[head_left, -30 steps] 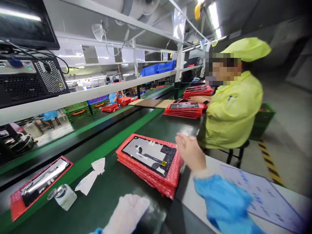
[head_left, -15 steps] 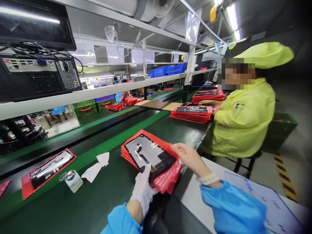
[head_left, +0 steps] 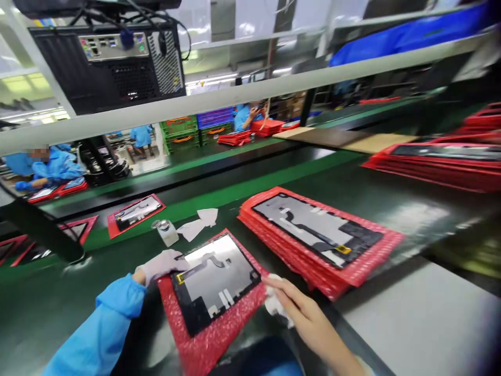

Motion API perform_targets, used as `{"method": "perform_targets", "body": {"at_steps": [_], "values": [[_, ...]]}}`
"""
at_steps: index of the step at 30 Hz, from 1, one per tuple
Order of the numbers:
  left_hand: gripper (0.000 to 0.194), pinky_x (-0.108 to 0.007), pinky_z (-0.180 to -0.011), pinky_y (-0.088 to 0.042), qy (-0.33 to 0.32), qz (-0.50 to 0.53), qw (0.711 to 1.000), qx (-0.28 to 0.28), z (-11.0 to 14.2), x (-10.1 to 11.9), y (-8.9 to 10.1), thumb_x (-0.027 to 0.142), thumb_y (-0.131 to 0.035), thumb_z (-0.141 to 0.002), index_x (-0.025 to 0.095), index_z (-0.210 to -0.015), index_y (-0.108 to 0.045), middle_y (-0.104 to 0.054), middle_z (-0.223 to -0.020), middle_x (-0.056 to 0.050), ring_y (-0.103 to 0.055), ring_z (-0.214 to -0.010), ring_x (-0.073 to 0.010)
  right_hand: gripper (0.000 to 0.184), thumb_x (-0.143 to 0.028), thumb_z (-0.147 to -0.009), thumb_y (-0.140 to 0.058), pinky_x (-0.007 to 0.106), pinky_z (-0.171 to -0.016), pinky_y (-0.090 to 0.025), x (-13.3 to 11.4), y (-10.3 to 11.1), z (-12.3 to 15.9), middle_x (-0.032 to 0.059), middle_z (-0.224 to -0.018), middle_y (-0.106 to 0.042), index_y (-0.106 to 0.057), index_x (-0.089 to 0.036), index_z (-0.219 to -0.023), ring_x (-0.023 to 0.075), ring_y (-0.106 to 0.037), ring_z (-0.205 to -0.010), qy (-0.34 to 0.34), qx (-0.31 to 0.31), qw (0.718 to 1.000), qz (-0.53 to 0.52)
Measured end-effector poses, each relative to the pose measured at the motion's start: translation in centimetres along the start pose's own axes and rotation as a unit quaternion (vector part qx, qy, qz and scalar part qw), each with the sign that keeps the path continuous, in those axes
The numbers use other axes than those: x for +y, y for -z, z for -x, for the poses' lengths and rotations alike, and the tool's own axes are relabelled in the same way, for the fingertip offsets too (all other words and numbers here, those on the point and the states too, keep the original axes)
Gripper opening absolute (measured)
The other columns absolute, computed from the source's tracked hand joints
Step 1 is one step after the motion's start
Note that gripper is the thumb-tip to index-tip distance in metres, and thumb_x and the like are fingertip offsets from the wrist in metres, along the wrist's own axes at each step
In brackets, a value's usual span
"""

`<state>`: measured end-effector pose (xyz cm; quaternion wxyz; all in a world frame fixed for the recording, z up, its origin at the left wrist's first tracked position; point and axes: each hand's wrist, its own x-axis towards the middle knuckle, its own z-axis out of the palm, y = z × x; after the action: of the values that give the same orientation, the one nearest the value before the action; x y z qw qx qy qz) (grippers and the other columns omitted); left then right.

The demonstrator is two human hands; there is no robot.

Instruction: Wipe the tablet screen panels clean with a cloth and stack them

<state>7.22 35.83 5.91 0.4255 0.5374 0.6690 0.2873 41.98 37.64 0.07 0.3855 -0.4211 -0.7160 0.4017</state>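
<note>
A flat display panel [head_left: 215, 282], with its grey and black back facing up, lies tilted on a red bubble-wrap bag [head_left: 219, 337] right in front of me. White-gloved, my left hand [head_left: 164, 263] grips the panel's left edge near a yellow tab. My right hand [head_left: 299, 305] is bare and closed around a crumpled white cloth [head_left: 276, 305], its fingertips at the right corner of the panel and bag. To the right, another panel [head_left: 309, 224] rests on a pile of red bubble-wrap bags [head_left: 282, 256].
Beyond the panel stand a small dispenser bottle [head_left: 168, 233] and white wipes [head_left: 198, 224]. Farther left lies a bagged panel [head_left: 136, 211]. A dark post [head_left: 43, 230] rises from the bench at left. More stacked red bags [head_left: 438, 167] sit at right, and a computer case [head_left: 113, 62] is overhead.
A panel with its red bag has come off the pile to the left, in front of me. Both hands moved left relative to the pile, and my view turned left.
</note>
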Motion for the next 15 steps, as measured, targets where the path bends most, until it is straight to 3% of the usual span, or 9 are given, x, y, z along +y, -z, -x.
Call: {"method": "perform_targets", "body": {"at_steps": [2, 5, 7, 9, 12, 15], "values": [[0.024, -0.038, -0.090, -0.038, 0.014, -0.062, 0.996, 0.062, 1.4, -1.5, 0.3, 0.026, -0.074, -0.057, 0.015, -0.078, -0.068, -0.066, -0.083, -0.004, -0.057, -0.090, -0.0251, 0.040, -0.049, -0.086, -0.044, 0.043, -0.099, -0.041, 1.3, -3.1, -1.6, 0.0100, -0.109, -0.066, -0.068, -0.022, -0.104, 0.0256, -0.059, -0.106, 0.023, -0.003, 1.000, 0.007], [0.036, -0.042, -0.097, -0.035, 0.032, -0.097, 0.983, 0.154, 5.0, -2.7, -1.5, 0.036, -0.065, -0.071, 0.019, -0.103, -0.063, -0.062, -0.107, -0.009, -0.050, -0.112, -0.0275, 0.036, -0.043, -0.087, -0.043, 0.044, -0.098, -0.042, 2.9, -6.0, -3.0, 0.0105, -0.109, -0.066, -0.065, -0.021, -0.104, 0.0254, -0.060, -0.105, 0.037, -0.002, 0.999, 0.015], [0.043, -0.036, -0.079, -0.047, 0.059, -0.084, 0.983, 0.153, 7.6, -3.3, -3.4, 0.048, -0.057, -0.075, 0.019, -0.107, -0.061, -0.065, -0.094, -0.009, -0.060, -0.094, -0.0253, 0.037, -0.042, -0.087, -0.042, 0.044, -0.099, -0.042, 3.9, -6.6, -3.3, 0.0107, -0.112, -0.065, -0.061, -0.020, -0.110, 0.0251, -0.058, -0.107, 0.024, 0.005, 1.000, 0.014], [0.053, -0.028, -0.056, -0.048, 0.111, 0.001, 0.987, 0.118, 9.1, -3.8, -5.0, 0.056, -0.055, -0.074, 0.018, -0.111, -0.058, -0.066, -0.076, -0.005, -0.064, -0.069, -0.0197, 0.040, -0.042, -0.086, -0.042, 0.043, -0.100, -0.041, 4.9, -6.7, -3.5, 0.0109, -0.116, -0.063, -0.056, -0.020, -0.117, 0.0246, -0.056, -0.111, 0.004, 0.020, 1.000, 0.009], [0.058, -0.020, -0.038, -0.035, 0.186, 0.145, 0.968, 0.090, 8.7, -4.5, -6.0, 0.064, -0.050, -0.073, 0.016, -0.104, -0.059, -0.058, -0.061, -0.001, -0.054, -0.048, -0.0118, 0.043, -0.044, -0.086, -0.043, 0.039, -0.093, -0.046, 6.0, -6.7, -3.7, 0.0107, -0.116, -0.062, -0.049, -0.019, -0.120, 0.0234, -0.059, -0.106, -0.022, 0.034, 0.999, 0.001], [0.056, -0.020, -0.034, -0.021, 0.200, 0.146, 0.962, 0.119, 6.6, -4.2, -6.0, 0.067, -0.046, -0.073, 0.014, -0.086, -0.060, -0.045, -0.050, 0.005, -0.035, -0.036, -0.0064, 0.037, -0.046, -0.085, -0.044, 0.036, -0.080, -0.051, 6.7, -6.5, -3.8, 0.0083, -0.099, -0.067, -0.051, -0.019, -0.110, 0.0224, -0.064, -0.089, -0.046, 0.014, 0.999, -0.004]]}}
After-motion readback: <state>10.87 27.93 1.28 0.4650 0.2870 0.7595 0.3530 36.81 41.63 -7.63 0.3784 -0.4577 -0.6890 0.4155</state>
